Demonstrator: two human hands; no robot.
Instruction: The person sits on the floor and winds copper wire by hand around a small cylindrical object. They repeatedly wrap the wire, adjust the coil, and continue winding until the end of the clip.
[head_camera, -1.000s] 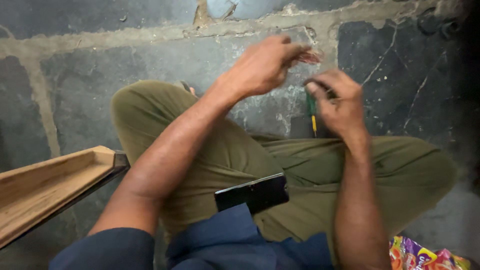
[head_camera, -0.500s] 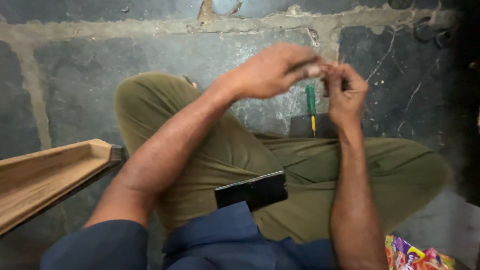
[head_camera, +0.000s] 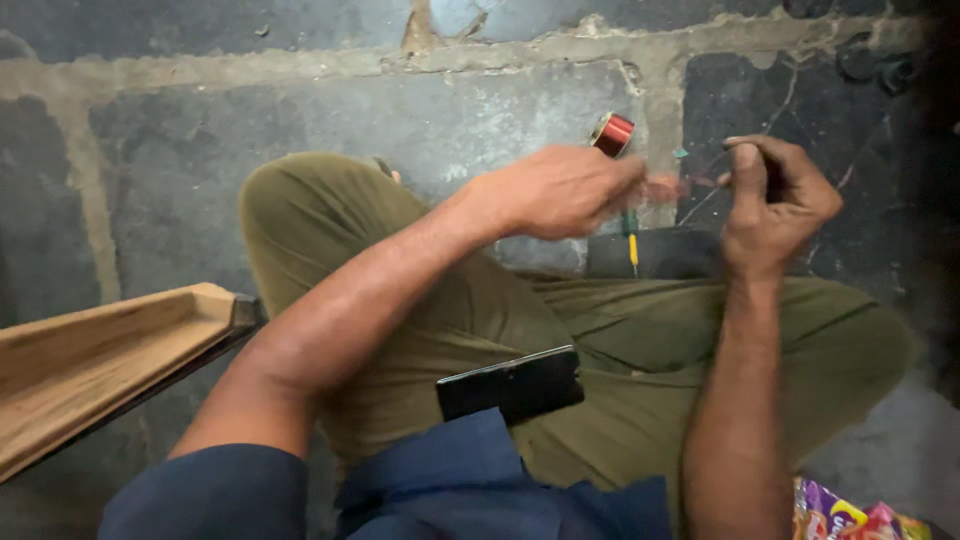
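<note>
The person sits cross-legged on a dark stone floor (head_camera: 250, 130). The left hand (head_camera: 555, 190) holds a small spool of shiny red wire (head_camera: 612, 133) up near its fingertips, with the grip pinched on it. The right hand (head_camera: 770, 205) is close by, a little to the side, and its fingers are curled in tight. It looks like it pinches the loose end of the thin wire, but the wire is too blurry to be sure. Between the two hands there is a faint reddish smear, likely wire pulled off the spool.

A screwdriver with a green and yellow handle (head_camera: 631, 238) hangs just under the left hand, over a dark flat thing on the lap. A black phone (head_camera: 510, 385) rests on the green trousers (head_camera: 640, 340). A wooden board (head_camera: 100, 350) sits off to the left.

The spool looks nearly full, so I think the wire work is just starting. Most of it is left to do.
</note>
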